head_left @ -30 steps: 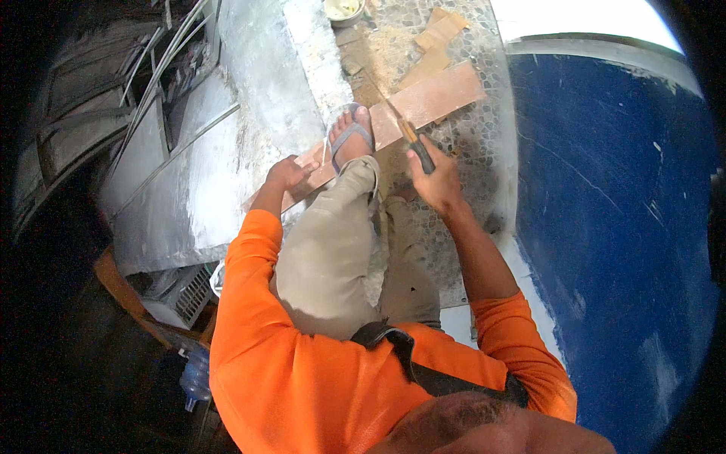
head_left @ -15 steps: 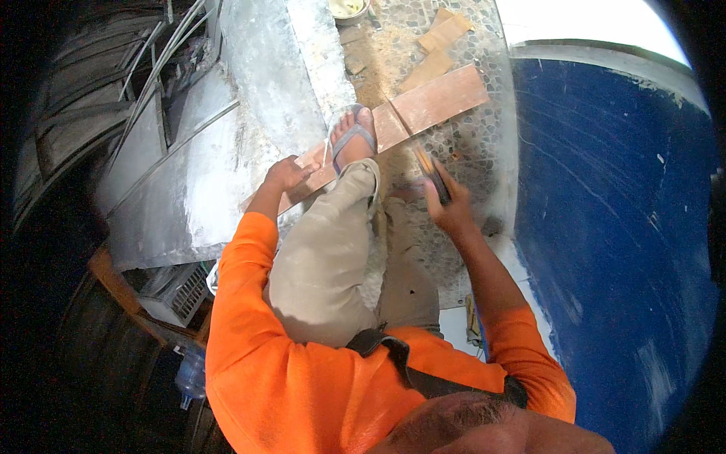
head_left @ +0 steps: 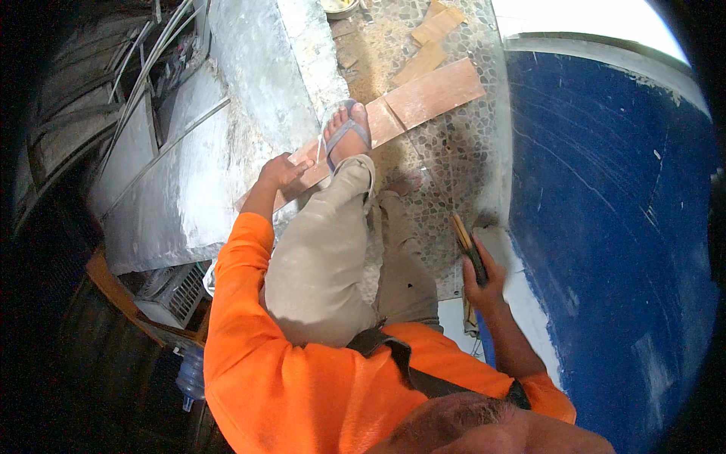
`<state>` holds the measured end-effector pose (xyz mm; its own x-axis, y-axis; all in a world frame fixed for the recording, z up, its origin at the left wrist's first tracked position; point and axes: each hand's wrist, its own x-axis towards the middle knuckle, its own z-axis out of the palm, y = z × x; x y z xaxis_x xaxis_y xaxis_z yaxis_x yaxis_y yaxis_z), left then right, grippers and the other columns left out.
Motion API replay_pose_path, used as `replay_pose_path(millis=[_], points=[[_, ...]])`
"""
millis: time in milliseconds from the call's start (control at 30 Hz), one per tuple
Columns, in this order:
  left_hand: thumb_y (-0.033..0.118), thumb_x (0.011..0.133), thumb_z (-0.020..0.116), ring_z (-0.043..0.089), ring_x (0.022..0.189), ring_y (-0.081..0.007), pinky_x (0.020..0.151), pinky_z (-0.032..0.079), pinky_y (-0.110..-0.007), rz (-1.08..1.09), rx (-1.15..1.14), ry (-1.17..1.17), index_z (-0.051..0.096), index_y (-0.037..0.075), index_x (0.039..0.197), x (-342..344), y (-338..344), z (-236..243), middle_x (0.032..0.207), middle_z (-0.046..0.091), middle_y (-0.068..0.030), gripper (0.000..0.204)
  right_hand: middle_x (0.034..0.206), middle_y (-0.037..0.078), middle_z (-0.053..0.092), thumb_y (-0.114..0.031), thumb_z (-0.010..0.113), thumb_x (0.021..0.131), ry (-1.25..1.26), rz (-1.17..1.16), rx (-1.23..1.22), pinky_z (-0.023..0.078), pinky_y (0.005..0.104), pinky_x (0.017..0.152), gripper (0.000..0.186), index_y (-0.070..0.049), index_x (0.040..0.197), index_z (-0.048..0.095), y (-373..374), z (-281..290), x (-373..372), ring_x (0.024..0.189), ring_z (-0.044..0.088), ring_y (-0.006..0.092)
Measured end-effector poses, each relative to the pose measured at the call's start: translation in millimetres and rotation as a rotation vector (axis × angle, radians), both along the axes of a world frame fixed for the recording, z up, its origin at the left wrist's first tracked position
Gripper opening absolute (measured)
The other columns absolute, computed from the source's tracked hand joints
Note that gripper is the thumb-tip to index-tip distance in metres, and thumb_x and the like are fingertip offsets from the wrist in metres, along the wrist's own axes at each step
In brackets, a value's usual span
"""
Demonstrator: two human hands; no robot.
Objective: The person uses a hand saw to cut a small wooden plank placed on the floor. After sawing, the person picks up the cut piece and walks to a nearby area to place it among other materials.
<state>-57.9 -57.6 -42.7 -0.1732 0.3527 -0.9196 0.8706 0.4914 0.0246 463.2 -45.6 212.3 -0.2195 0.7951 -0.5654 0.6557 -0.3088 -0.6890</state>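
Observation:
My left hand (head_left: 281, 172) grips a long pinkish-brown board (head_left: 439, 89) near its left end. My sandalled left foot (head_left: 346, 135) rests on that board, and a narrow dark slit crosses it just right of the foot. My right hand (head_left: 485, 278) is closed around a saw's black-and-tan handle (head_left: 469, 244), low at the right beside my leg. The saw's thin, blurred blade points up and left toward the board, over the pebble-patterned floor (head_left: 476, 159); whether its tip touches the board I cannot tell.
A whitish worn ledge (head_left: 174, 204) lies left. Thin brown offcuts (head_left: 435, 26), sawdust and a small bowl (head_left: 339, 7) are at the top. A blue surface (head_left: 605, 212) borders the right. Left and below are metal strips (head_left: 136, 83), a plastic crate (head_left: 181, 295) and a water jug (head_left: 193, 374).
My right hand has moved down and to the right with the saw, drawing back from the board. My left hand and foot stay on the board.

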Motion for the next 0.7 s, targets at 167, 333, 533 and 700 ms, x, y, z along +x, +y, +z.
replay_pose_path(millis=[167, 333, 533, 700], points=[[0.093, 0.078, 0.049, 0.062, 0.125, -0.0381, 0.106, 0.047, -0.044, -0.032, -0.023, -0.017, 0.058, -0.005, 0.136, 8.5, 24.3, 7.3, 0.131, 0.065, -0.0278, 0.115, 0.099, 0.02, 0.075, -0.018, 0.071, 0.096, 0.069, -0.057, 0.179, 0.054, 0.0308, 0.079, 0.047, 0.0, 0.138, 0.061, 95.4, -146.2, -110.2, 0.085, 0.071, 0.0172], [0.092, 0.077, 0.052, 0.061, 0.126, -0.0381, 0.107, 0.047, -0.045, -0.047, 0.02, -0.008, 0.055, -0.006, 0.139, -7.1, -0.7, -25.5, 0.131, 0.065, -0.0264, 0.116, 0.1, 0.024, 0.074, -0.02, 0.072, 0.095, 0.076, -0.081, 0.182, 0.055, 0.037, 0.081, 0.047, 0.0, 0.137, 0.062, 103.9, -125.3, -116.9, 0.09, 0.073, 0.0292], [0.092, 0.076, 0.054, 0.064, 0.12, -0.0382, 0.103, 0.049, -0.044, 0.043, -0.036, -0.026, 0.061, -0.001, 0.135, 12.8, 14.0, 6.2, 0.126, 0.068, -0.026, 0.11, 0.097, 0.019, 0.075, -0.012, 0.069, 0.095, -0.04, -0.035, -0.03, 0.058, 0.0338, 0.075, 0.051, -0.001, 0.144, 0.056, -28.0, 20.7, 13.9, 0.081, 0.075, 0.0232], [0.091, 0.075, 0.057, 0.066, 0.117, -0.0385, 0.1, 0.051, -0.045, 0.064, 0.004, -0.006, 0.064, -0.002, 0.128, 0.2, 0.3, 1.8, 0.122, 0.07, -0.0258, 0.107, 0.087, 0.019, 0.074, -0.016, 0.069, 0.095, 0.007, 0.047, 0.126, 0.056, 0.0354, 0.068, 0.051, -0.006, 0.144, 0.057, 17.1, -54.5, -15.9, 0.072, 0.072, 0.0216]])
